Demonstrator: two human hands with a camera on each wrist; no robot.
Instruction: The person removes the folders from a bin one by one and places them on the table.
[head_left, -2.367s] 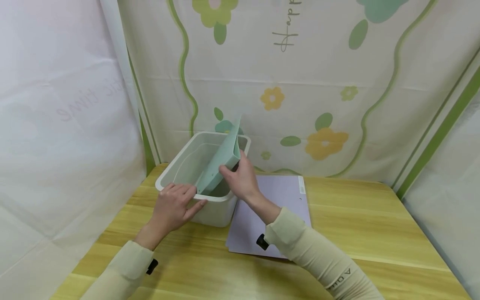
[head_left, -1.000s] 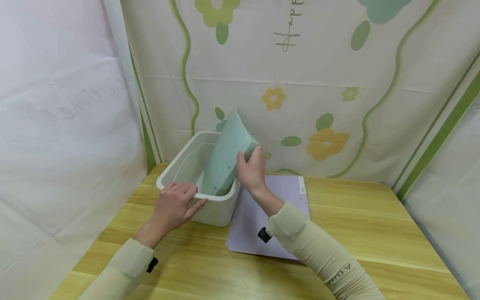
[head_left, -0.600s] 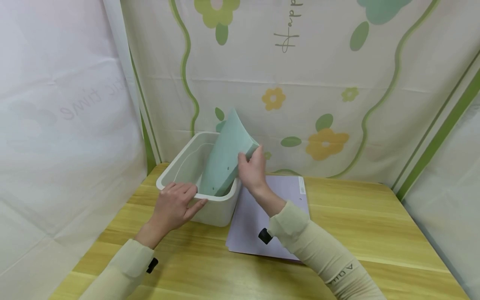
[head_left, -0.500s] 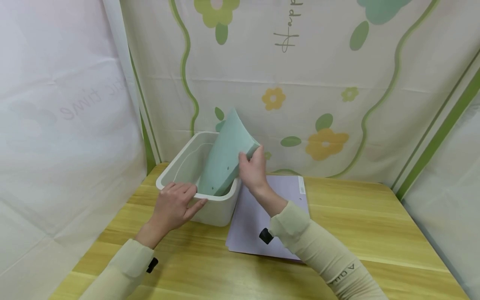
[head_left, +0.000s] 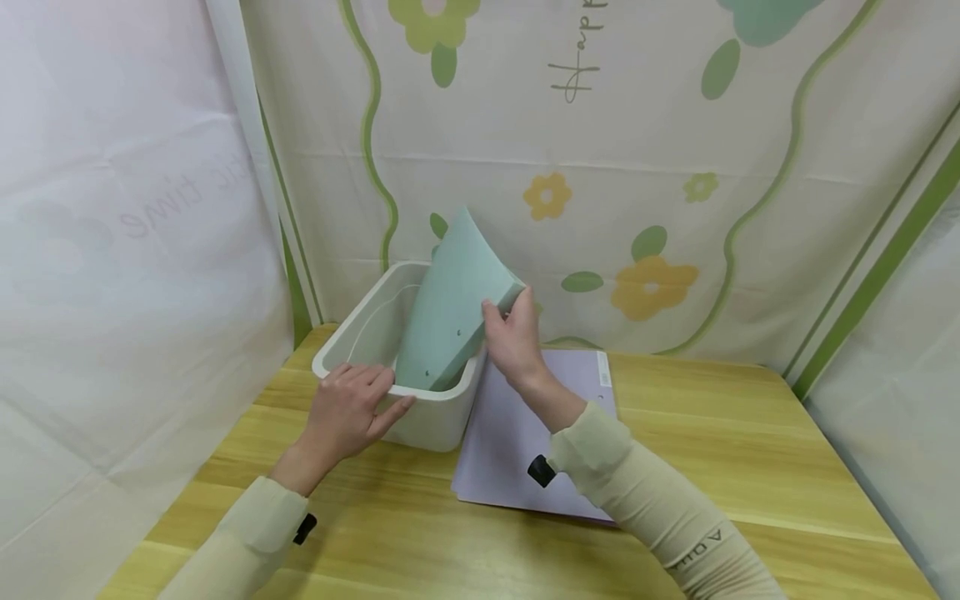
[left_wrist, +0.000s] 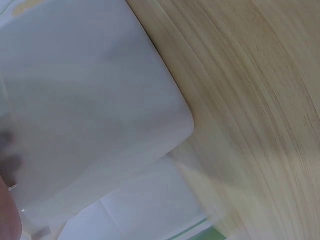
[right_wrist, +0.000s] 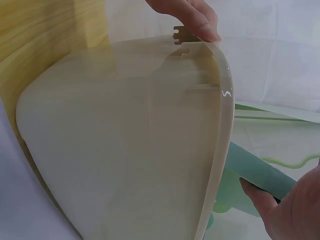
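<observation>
A mint-green file folder (head_left: 452, 296) stands tilted in the white plastic bin (head_left: 420, 397), its lower end inside and its top corner above the rim. My right hand (head_left: 514, 337) grips the folder's spine edge at the bin's right side, thumb on the near face. In the right wrist view that thumb lies along the green folder (right_wrist: 260, 172), beyond the bin's rim (right_wrist: 226, 105). My left hand (head_left: 348, 408) holds the bin's front rim, fingers over the edge and thumb along the outside. The left wrist view shows mostly the bin's outer wall (left_wrist: 95, 100).
Purple file folders (head_left: 498, 450) lie flat on the wooden table (head_left: 720, 442), right beside the bin and partly under my right forearm. A flower-print curtain (head_left: 645, 167) hangs close behind the bin. Another white curtain (head_left: 135, 333) borders the table's left side.
My right hand has moved right with the mint-green folder, which has turned to show its broad face and lately risen slightly. My left hand stays on the bin's rim.
</observation>
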